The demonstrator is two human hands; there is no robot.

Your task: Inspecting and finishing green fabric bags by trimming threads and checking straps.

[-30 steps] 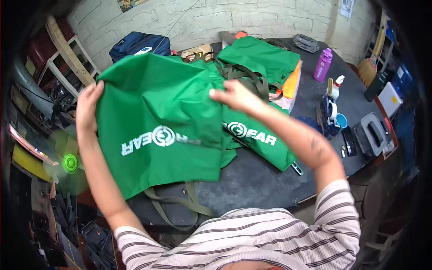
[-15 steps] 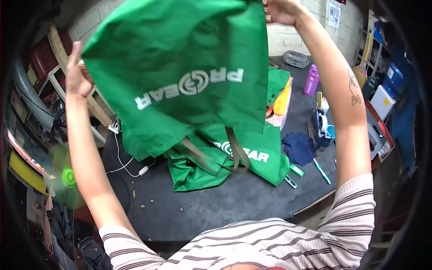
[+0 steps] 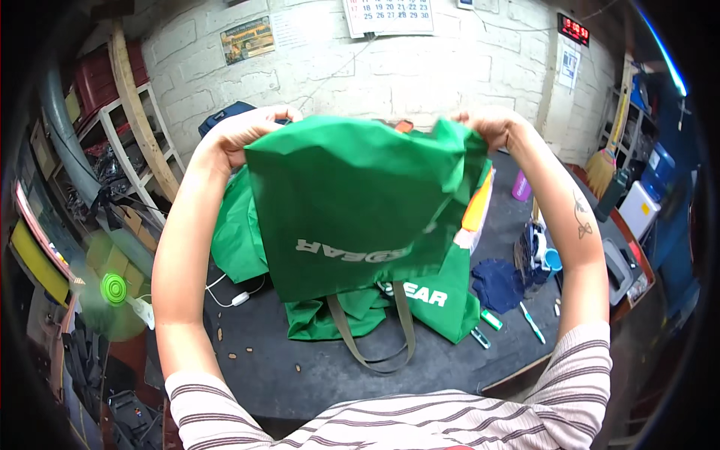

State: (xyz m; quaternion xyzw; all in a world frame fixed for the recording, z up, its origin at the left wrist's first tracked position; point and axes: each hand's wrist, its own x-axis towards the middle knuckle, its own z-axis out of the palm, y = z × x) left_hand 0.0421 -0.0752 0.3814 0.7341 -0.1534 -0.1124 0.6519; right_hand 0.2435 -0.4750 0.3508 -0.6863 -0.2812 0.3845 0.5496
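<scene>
A green tote bag (image 3: pixel 337 210) with white lettering hangs upside down in front of me, its brownish-grey strap handle (image 3: pixel 410 341) dangling onto the table. My left hand (image 3: pixel 244 136) is closed on its upper left corner, fingertips partly hidden behind the cloth. At the upper right corner my right hand (image 3: pixel 496 127) grips the fabric, which bunches and folds there. Under the hanging bag lies another green bag (image 3: pixel 442 319) with similar lettering, crumpled on the dark table (image 3: pixel 337 386). More green cloth (image 3: pixel 238 236) rests at the left.
Right of the bags lie a dark blue cloth (image 3: pixel 499 285), a green-and-white toothbrush-like tool (image 3: pixel 532 324), a small cutter (image 3: pixel 480 337) and a purple bottle (image 3: pixel 520 186). A white cable (image 3: pixel 238 298) runs at the left, near a spinning green fan (image 3: pixel 114 289). A white brick wall (image 3: pixel 315 75) stands behind.
Both hands have come down and closer together, lowering the bag. Its cloth now hangs narrower, and its handle reaches the table. My view has tilted up, showing more wall.
</scene>
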